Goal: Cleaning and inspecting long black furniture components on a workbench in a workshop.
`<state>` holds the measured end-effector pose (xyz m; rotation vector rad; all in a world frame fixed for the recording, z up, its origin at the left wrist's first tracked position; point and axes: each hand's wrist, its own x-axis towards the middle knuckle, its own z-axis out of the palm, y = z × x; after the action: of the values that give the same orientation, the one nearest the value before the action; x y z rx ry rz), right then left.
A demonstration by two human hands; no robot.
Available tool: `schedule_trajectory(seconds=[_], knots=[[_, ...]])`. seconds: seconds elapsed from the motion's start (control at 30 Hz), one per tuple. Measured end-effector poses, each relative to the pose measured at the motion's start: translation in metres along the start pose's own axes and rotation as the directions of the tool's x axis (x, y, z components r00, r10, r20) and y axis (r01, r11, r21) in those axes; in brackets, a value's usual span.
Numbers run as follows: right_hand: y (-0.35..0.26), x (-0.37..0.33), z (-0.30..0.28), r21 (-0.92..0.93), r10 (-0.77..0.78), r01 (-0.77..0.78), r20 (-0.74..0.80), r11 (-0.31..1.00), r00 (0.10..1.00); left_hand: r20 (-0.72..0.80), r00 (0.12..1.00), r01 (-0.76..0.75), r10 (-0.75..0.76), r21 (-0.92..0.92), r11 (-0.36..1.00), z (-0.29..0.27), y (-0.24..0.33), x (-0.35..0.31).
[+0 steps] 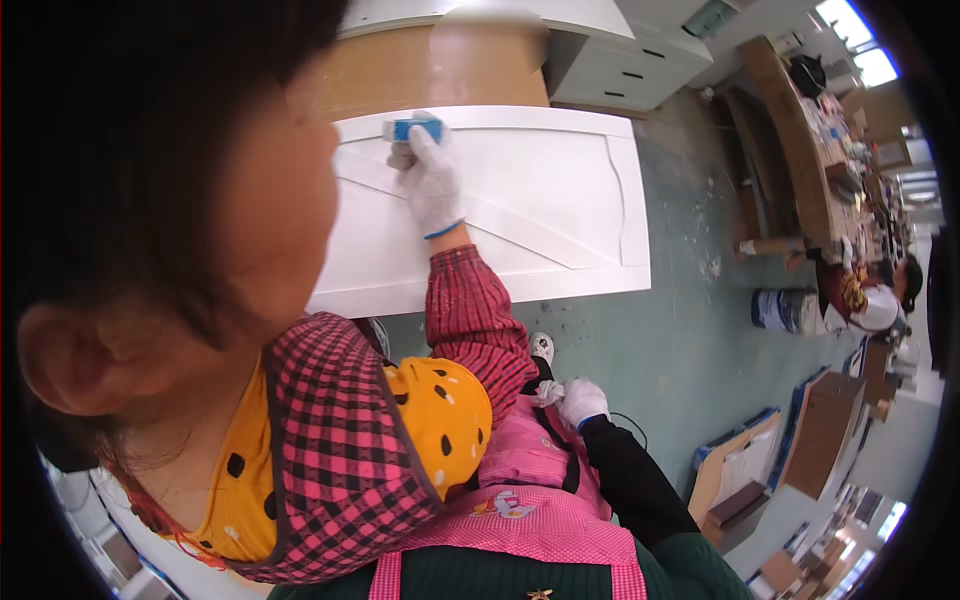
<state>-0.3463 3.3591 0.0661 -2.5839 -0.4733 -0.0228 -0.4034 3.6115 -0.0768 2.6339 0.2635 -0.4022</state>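
My right hand (583,402), in a white knit glove, is held low in front of my pink apron (560,520), its fingers curled. Beside its fingertips is a small crumpled white thing (548,393); whether I grip it is unclear. My left hand is hidden behind a person leaning in from the left. That person's gloved hand (435,190) presses a small blue block (417,130) on a white panel (520,180) with a diagonal strip and a raised frame.
Beyond the panel lie a brown board (390,70) and a white drawer cabinet (630,75). A wooden workbench (790,130) stands at the far right, with another person (870,300) near it. A bucket (785,310) and leaning boards (820,430) are on the right.
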Motion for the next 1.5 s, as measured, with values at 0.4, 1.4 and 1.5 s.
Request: schedule_trajectory(seconds=[0.4,1.4,1.5], knots=[[0.195,-0.311,-0.063,-0.111,0.313,-0.304,0.558,0.946,0.769,-0.255,0.956,-0.147,0.146,0.018,0.989,-0.029,0.164,0.039],[0.681,-0.4,-0.218,0.642,0.682,-0.743,0.629,-0.187,0.372,0.581,0.814,-0.14,0.012,0.176,0.974,0.374,0.579,-0.023],[0.802,-0.42,-0.207,0.453,0.511,-0.731,0.523,0.511,0.682,0.471,0.881,-0.09,0.046,0.072,0.993,0.357,0.607,-0.014]])
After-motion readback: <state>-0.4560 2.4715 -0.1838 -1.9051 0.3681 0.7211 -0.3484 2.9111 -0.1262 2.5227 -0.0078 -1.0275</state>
